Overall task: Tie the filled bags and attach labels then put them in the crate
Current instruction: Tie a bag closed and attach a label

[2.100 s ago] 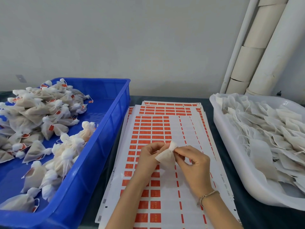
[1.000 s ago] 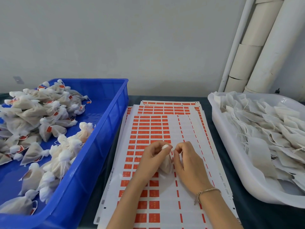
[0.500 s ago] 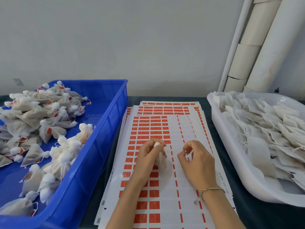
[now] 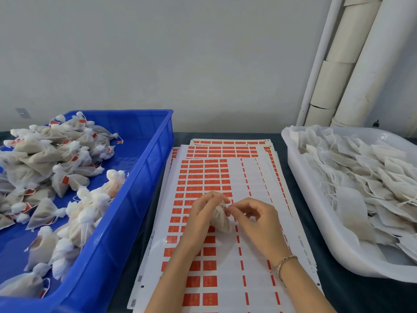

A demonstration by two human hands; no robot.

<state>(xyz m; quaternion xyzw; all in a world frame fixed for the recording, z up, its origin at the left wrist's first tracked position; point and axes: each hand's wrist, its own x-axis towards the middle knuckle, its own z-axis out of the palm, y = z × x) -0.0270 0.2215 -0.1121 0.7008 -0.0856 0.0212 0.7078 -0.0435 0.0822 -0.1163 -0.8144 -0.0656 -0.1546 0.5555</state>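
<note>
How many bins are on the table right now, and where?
2. A blue crate sits on the left with tied, labelled bags; a white tub sits on the right with untied bags. Either may extend past the frame edge.

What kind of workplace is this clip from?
Probably a small hand-packing bench: a blue crate of tied, labelled bags, a white tub of untied ones, and red label sheets between them.
</note>
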